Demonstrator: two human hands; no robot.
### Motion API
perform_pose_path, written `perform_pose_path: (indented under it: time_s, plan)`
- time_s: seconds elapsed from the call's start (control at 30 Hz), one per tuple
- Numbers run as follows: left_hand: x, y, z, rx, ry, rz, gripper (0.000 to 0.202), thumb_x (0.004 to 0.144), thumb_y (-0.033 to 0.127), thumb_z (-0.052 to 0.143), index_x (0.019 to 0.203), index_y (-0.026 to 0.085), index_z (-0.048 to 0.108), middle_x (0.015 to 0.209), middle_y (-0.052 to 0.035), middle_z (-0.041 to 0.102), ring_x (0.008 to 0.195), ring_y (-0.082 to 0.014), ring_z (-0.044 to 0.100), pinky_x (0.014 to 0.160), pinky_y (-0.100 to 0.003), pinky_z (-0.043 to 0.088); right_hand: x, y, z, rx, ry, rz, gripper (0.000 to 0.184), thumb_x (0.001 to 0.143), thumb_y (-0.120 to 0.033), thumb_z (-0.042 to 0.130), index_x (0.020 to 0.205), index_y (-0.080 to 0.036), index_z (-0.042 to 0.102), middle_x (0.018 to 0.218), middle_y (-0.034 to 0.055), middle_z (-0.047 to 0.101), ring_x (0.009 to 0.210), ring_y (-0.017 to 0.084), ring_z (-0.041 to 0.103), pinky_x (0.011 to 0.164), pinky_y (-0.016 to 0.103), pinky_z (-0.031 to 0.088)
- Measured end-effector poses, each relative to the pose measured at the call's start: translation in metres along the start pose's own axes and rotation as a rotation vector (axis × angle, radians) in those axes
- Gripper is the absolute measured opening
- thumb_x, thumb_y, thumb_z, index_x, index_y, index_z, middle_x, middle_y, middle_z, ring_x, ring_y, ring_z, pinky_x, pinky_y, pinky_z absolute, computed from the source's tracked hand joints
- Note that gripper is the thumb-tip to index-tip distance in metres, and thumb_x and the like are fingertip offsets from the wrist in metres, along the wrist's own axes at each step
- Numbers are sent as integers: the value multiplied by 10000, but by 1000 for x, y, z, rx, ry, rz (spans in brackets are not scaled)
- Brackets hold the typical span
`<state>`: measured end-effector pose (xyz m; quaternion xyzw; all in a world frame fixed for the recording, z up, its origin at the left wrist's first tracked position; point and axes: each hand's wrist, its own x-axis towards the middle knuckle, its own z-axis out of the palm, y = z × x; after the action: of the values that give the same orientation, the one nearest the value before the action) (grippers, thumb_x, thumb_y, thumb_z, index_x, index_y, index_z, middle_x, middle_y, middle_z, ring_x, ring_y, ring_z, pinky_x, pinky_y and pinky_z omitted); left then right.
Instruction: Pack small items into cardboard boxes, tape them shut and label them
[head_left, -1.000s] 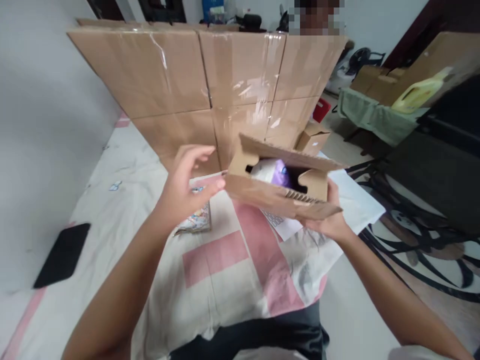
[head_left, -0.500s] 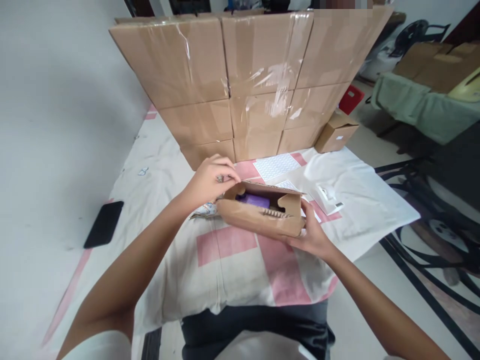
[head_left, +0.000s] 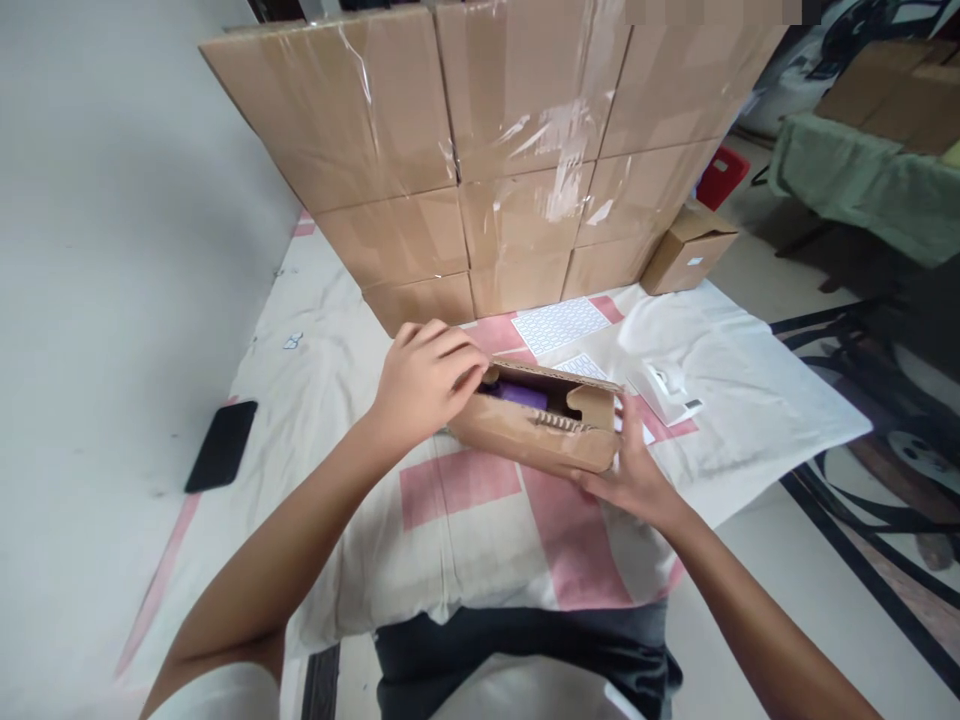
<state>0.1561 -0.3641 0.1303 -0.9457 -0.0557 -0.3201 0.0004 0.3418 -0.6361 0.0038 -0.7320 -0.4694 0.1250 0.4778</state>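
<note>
A small brown cardboard box (head_left: 536, 448) is held tilted over the table, its open side facing up. Inside it lies something purple (head_left: 523, 396), partly hidden by the box walls. My left hand (head_left: 429, 385) has its fingers bent over the box's left end, covering that corner. At the other end, my right hand (head_left: 631, 468) grips the box, thumb and fingers around its right side.
Taped cardboard cartons (head_left: 517, 220) are stacked behind the box. White patterned sheets (head_left: 561, 326) and a white object with a dark tip (head_left: 671, 395) lie on the tablecloth (head_left: 480, 560). A black phone (head_left: 222, 446) rests left; a small carton (head_left: 686, 255) stands back right.
My left hand has come down onto the box's left end, its fingers now curled over it. The opening looks narrower. My right hand keeps its hold, and the view has shifted slightly.
</note>
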Motion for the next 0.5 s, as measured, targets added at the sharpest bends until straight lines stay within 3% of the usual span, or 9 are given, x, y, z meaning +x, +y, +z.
perform_pose_path:
  time_s: [0.07,0.13,0.23,0.3,0.5]
  plan:
    - [-4,3,5,47,46,14,206,1006,162,572,865,240,700,973,23,819,888,-203,656,792,-399,395,4,-16,-6,-80,69,-99,1410,745,-569,894,1711,-366,-112,1804,161,22,1639,473,206,1223,760,354]
    - [-9,5,10,72,75,24,211,1003,141,558,882,244,698,975,23,828,885,-203,677,795,-405,404,12,-34,-9,-141,112,-175,1331,795,-533,870,1722,-384,-74,1811,123,67,1659,462,152,1261,770,280]
    - [-14,8,17,86,109,53,200,988,131,565,901,249,700,963,34,835,879,-202,708,800,-405,423,26,-48,-1,-203,142,-196,947,933,-438,745,1706,-372,202,1675,134,396,1573,422,367,1247,728,358]
    - [-19,8,20,65,118,82,177,972,122,585,904,246,692,972,41,839,891,-195,727,807,-397,439,31,-47,7,-183,177,-188,735,982,-391,674,1641,-361,349,1554,131,514,1490,390,470,1218,700,419]
    - [-41,6,23,-14,48,174,197,961,85,597,873,247,667,1068,57,841,987,-178,754,846,-374,471,30,-39,15,-128,208,-187,517,990,-355,660,1485,-340,511,1454,116,550,1473,362,478,1261,691,378]
